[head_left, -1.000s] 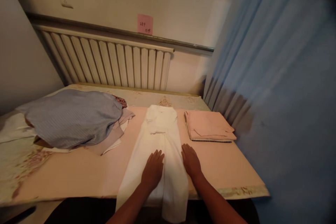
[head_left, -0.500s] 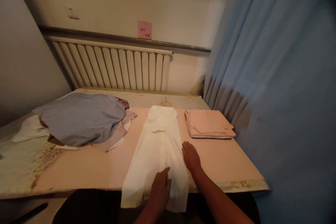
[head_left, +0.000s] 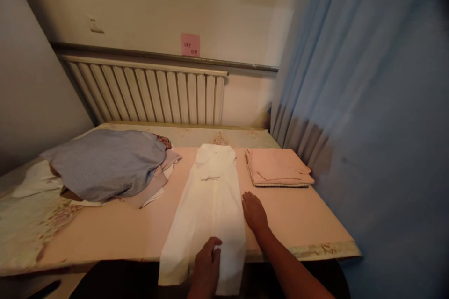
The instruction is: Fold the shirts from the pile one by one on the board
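Note:
A white dress (head_left: 205, 201) lies stretched out with its sleeves folded in across the bodice, its hem hanging past the near table edge. My left hand (head_left: 206, 264) is over the lower skirt, its thumb and slightly bent fingers apart; whether it touches the cloth is hard to tell. At the skirt's right edge, my right hand (head_left: 254, 212) rests palm down with its fingers stretched out. Neither hand grips anything.
On the left is a loose heap of clothes topped by a blue-grey garment (head_left: 108, 163). A folded pink stack (head_left: 278, 166) sits at the right. A pink cloth (head_left: 112, 231) covers the table. Behind stands a radiator (head_left: 150, 93); a blue curtain (head_left: 354, 140) hangs at right.
The skirt's lower right edge has shifted inward to the left. My left hand has drawn back slightly toward me, its fingers more bent. My right hand stays by the skirt. The view has tilted up slightly.

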Demonstrator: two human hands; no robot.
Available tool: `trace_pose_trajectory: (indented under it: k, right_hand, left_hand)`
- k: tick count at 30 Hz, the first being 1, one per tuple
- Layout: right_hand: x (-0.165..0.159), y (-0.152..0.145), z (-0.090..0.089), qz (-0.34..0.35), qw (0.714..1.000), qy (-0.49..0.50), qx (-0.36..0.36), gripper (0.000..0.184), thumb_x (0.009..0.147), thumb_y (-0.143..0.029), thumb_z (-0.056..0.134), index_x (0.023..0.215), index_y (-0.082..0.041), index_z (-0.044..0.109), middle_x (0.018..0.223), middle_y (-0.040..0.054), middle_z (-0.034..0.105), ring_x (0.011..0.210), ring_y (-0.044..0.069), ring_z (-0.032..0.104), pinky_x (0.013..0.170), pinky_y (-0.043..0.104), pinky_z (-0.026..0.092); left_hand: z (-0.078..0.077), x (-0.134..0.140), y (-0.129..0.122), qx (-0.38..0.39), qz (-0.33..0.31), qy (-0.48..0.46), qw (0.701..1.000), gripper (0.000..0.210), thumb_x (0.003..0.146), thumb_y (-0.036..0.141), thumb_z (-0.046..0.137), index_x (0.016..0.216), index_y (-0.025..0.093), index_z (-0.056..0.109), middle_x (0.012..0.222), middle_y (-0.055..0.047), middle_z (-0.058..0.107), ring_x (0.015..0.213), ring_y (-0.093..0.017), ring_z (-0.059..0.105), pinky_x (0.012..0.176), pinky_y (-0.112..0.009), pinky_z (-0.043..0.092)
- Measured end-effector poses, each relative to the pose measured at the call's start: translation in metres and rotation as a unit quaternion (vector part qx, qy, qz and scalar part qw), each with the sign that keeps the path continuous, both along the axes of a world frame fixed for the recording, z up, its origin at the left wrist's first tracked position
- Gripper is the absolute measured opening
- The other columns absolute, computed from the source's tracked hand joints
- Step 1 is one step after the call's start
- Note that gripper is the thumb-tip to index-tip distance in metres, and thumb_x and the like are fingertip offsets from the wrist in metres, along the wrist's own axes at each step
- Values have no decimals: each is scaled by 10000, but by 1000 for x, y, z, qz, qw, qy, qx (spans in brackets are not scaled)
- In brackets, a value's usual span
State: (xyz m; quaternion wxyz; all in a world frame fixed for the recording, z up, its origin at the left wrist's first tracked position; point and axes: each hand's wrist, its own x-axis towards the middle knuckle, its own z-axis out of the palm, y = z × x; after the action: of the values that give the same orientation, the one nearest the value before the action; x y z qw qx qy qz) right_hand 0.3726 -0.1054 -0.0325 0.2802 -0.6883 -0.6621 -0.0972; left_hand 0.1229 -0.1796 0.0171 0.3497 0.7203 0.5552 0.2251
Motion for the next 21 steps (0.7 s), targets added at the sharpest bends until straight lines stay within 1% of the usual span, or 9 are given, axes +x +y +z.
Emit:
trace_pose_trajectory:
  k: [5, 7, 8, 10, 12, 14, 16, 18, 21]
  right_hand:
    - [1, 1, -2, -3, 1000, -1, 1, 389, 978, -252, 342, 1224, -136, 619, 1279, 123, 623, 1263, 244, 515, 1103, 442, 363]
    - [1, 1, -5, -2, 1000, -3, 9, 390, 979, -252, 343, 1225, -126, 619, 1276, 127, 624, 1260, 246, 517, 1106, 441, 363]
    - [2, 1, -6, -1, 1000, -3, 16, 390, 979, -254, 346, 1227, -124, 617, 1269, 127, 628, 1257, 245, 521, 1107, 441, 364]
    - [2, 1, -8, -3, 999, -1, 35, 387, 979, -261, 352, 1233, -129, 612, 1255, 128, 636, 1240, 242, 535, 1093, 440, 387]
    - [1, 0, -6, -1, 998, 4, 65, 385, 979, -259, 355, 1247, -129, 600, 1266, 139, 626, 1233, 237, 541, 1061, 438, 429]
    - [-1, -3, 0, 27, 995, 2, 92, 388, 975, -243, 366, 1282, -122, 570, 1329, 151, 578, 1273, 238, 505, 1049, 441, 447]
    - [-4, -7, 8, 77, 992, -7, 102, 402, 966, -223, 389, 1334, -130, 523, 1395, 143, 519, 1328, 238, 444, 1064, 450, 436]
    - [-7, -11, 15, 119, 988, -17, 96, 426, 960, -215, 409, 1375, -157, 480, 1425, 120, 492, 1354, 235, 409, 1074, 457, 427]
    - [-8, -15, 22, 141, 987, -19, 79, 433, 960, -219, 416, 1388, -184, 468, 1428, 103, 492, 1353, 228, 412, 1066, 453, 439]
  left_hand:
    - [-24, -8, 2, -39, -35, 86, 995, 322, 806, 101, 420, 1043, 246, 583, 949, -6, 720, 916, -148, 668, 845, -243, 458]
    - [-26, -10, 1, -38, -50, 116, 991, 344, 821, 115, 422, 1092, 254, 581, 978, -15, 721, 933, -161, 669, 846, -263, 466]
    - [-25, -11, 0, -23, -57, 131, 989, 348, 836, 133, 422, 1117, 257, 585, 1018, -28, 717, 960, -174, 665, 851, -278, 471]
    - [-19, -13, -2, 38, -67, 165, 983, 357, 860, 165, 418, 1152, 255, 602, 1087, -64, 698, 1007, -206, 649, 859, -315, 480]
    - [-13, -13, -2, 127, -64, 190, 971, 381, 871, 156, 402, 1174, 245, 615, 1112, -88, 678, 1024, -226, 635, 874, -353, 483]
    - [-13, -8, 2, 224, -56, 189, 954, 409, 856, 117, 406, 1186, 230, 618, 1138, -95, 665, 1058, -236, 617, 909, -387, 482]
    - [-19, 1, 11, 320, -63, 164, 931, 430, 832, 92, 434, 1207, 215, 606, 1247, -99, 627, 1171, -251, 565, 969, -413, 469]
    - [-28, 12, 21, 391, -80, 136, 907, 449, 831, 89, 448, 1247, 199, 576, 1365, -105, 557, 1290, -264, 480, 1019, -432, 450]
    - [-37, 30, 38, 427, -113, 118, 889, 460, 874, 116, 428, 1321, 191, 507, 1442, -105, 489, 1372, -264, 391, 1046, -452, 438]
